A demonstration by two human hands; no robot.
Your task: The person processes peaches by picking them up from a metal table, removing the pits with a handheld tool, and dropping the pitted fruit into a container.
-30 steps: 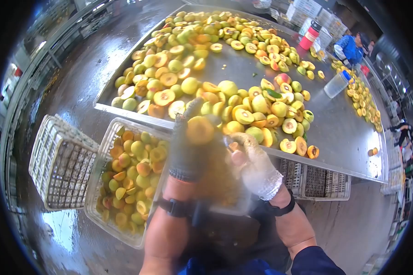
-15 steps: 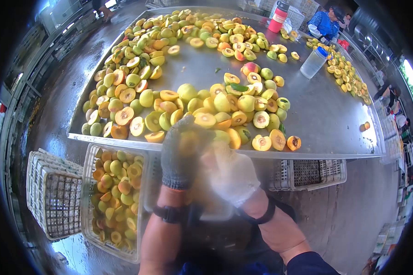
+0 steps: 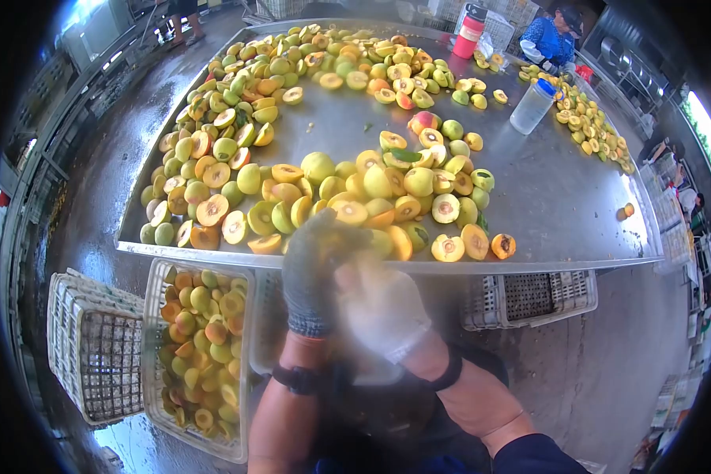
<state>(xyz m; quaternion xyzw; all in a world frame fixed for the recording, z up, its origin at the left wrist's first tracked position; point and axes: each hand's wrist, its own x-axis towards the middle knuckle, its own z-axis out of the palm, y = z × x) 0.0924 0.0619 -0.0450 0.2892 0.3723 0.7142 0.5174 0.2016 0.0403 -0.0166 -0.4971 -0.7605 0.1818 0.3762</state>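
My left hand (image 3: 308,272), in a dark grey knit glove, is raised at the near edge of the table with its fingers curled. My right hand (image 3: 383,308), in a white glove, meets it from the right, its fingers closed. A blurred smear covers the spot where the two meet, so what they hold cannot be made out. Just beyond them lie halved yellow-green peaches (image 3: 349,212), cut faces showing orange flesh and pits. More peaches (image 3: 284,63) are heaped along the far and left sides of the metal table (image 3: 332,118).
Below the table at left stand a crate (image 3: 249,347) full of peach halves (image 3: 201,340) and stacked white crates (image 3: 107,355). Another crate (image 3: 529,300) sits under the table at right. On top are a clear bottle (image 3: 533,109) and a red bottle (image 3: 468,35). A co-worker (image 3: 551,39) stands beyond.
Both hands stay together and have dropped slightly, the right one shifting a little left toward the left hand. The view has shifted slightly. The peaches on the table look the same.
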